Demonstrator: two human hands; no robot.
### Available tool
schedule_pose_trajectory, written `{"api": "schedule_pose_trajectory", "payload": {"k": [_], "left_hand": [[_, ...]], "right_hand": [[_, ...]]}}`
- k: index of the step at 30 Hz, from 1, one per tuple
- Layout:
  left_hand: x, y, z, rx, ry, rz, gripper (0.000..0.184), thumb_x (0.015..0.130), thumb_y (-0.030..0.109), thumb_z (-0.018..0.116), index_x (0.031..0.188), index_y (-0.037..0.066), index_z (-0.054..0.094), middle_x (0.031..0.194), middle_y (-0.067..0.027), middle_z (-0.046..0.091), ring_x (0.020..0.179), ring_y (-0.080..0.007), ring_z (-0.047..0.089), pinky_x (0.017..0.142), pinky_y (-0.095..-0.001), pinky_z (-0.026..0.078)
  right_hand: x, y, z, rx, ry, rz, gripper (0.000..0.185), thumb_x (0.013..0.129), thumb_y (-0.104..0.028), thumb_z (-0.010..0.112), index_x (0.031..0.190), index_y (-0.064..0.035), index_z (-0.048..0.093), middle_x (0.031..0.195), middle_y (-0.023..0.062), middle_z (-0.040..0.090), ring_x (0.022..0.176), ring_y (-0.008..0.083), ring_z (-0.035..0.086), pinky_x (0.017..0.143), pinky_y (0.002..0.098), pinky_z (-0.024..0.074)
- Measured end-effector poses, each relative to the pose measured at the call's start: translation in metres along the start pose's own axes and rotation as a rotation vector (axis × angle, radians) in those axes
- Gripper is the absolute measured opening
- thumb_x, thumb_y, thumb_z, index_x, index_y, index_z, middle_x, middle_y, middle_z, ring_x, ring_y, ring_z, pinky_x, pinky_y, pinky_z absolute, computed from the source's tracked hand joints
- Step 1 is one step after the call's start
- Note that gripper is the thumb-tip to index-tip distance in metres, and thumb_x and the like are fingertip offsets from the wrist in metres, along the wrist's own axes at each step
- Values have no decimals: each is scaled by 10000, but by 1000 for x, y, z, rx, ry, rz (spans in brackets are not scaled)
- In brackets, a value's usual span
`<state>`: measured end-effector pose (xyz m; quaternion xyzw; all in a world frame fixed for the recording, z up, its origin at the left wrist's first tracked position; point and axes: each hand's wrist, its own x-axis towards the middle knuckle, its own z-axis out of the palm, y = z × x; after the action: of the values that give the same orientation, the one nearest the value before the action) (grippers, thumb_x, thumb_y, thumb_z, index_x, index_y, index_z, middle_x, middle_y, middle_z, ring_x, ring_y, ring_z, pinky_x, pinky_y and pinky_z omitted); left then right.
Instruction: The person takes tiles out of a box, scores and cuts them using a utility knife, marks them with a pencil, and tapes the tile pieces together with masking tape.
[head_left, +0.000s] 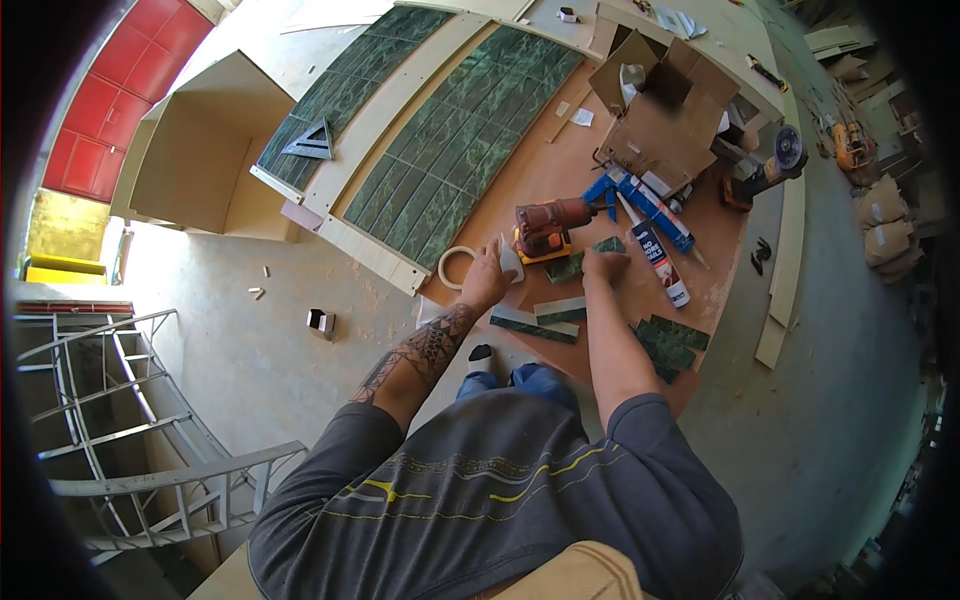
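Note:
My left hand (484, 280) is closed on a thin white piece (511, 259), perhaps paper or cloth; its exact kind is unclear. A masking tape roll (457, 268) lies beside that hand. My right hand (604, 266) has its fingers curled at a green marbled tile strip (606, 245), apparently gripping it; the fingertips are partly hidden. Between the hands are another green strip (566, 268) and a red and orange power tool (546, 230). Cut strips (536, 324) lie nearer to me, some with pale edges showing.
Green tiled panels (465, 135) fill the far left of the table, with a speed square (312, 142) on one. Right of my hands lie a blue caulking gun (655, 210), an adhesive tube (660, 265), an angle grinder (765, 172) and cardboard boxes (650, 140). More tiles (668, 345) sit front right.

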<state>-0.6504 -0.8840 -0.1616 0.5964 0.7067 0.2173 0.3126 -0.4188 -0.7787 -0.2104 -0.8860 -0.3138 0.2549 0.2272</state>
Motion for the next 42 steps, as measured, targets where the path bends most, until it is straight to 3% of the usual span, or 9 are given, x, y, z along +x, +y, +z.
{"api": "schedule_pose_trajectory", "payload": {"k": [5, 10, 13, 16, 22, 28, 36, 39, 42], "left_hand": [[15, 10, 6, 33, -60, -35, 855, 840, 224, 825, 1496, -69, 361, 1321, -337, 540, 1259, -486, 564, 1059, -499, 503], [30, -27, 19, -107, -100, -45, 533, 830, 183, 788, 1254, -45, 558, 1247, -335, 571, 1149, -479, 579, 984, -513, 500], [42, -16, -13, -123, 247, 46, 357, 836, 149, 772, 1128, -9, 642, 1114, -286, 629, 1090, -471, 591, 957, -499, 503], [99, -1, -38, -230, 249, 215, 347, 863, 119, 762, 1195, 44, 691, 1128, -241, 660, 1057, -412, 656, 937, -463, 537], [185, 15, -26, -158, 11, 522, 381, 875, 88, 769, 1250, 79, 703, 1133, -195, 675, 1058, -384, 686, 932, -446, 552], [203, 6, -9, -170, -51, 472, 449, 844, 89, 789, 1278, 68, 675, 1138, -204, 688, 1097, -391, 684, 944, -450, 550], [165, -28, -49, -131, 73, 369, 425, 853, 144, 781, 1237, 10, 659, 1112, -252, 713, 1059, -418, 693, 898, -493, 562], [93, -35, -90, 135, -173, 345, 279, 871, 241, 759, 1040, 22, 723, 1055, -227, 721, 1029, -404, 698, 899, -500, 564], [23, -73, -82, 511, -345, 505, 170, 853, 123, 661, 976, 10, 691, 1056, -221, 721, 936, -382, 739, 800, -478, 609]], "right_hand": [[18, 21, 5, 614, -66, 57, 512, 810, -101, 754, 1234, 105, 552, 1221, 223, 676, 1103, 375, 698, 966, 429, 551], [-27, 50, -98, 1137, -219, 86, 321, 938, -149, 688, 1228, -55, 588, 1137, 91, 656, 925, 203, 659, 848, 402, 557], [-65, 89, -157, 1286, -196, 223, 294, 972, -177, 648, 1251, -110, 584, 1100, 65, 647, 871, 207, 647, 821, 398, 583], [-116, 118, -202, 1299, -164, 273, 364, 984, -142, 609, 1346, -138, 569, 1161, 91, 661, 871, 250, 672, 864, 420, 618], [-176, 207, -226, 1746, -526, 545, 427, 939, -73, 609, 1332, 90, 566, 1201, 212, 706, 1113, 362, 720, 972, 463, 622], [-221, 201, -230, 1654, -731, 340, 618, 937, 76, 609, 1508, -132, 496, 1202, 81, 703, 1111, 260, 707, 997, 420, 573], [-203, 170, -241, 1239, -615, 95, 402, 942, 41, 611, 1333, -49, 590, 1125, 163, 717, 1052, 306, 728, 979, 467, 593], [-206, 131, -248, 1163, -517, -12, 287, 950, 4, 616, 1236, 1, 643, 1095, 193, 735, 988, 316, 750, 935, 459, 620], [-209, 117, -235, 1026, -569, -153, 229, 951, -37, 625, 1169, 16, 673, 1106, 200, 748, 970, 308, 761, 915, 445, 633]]}}
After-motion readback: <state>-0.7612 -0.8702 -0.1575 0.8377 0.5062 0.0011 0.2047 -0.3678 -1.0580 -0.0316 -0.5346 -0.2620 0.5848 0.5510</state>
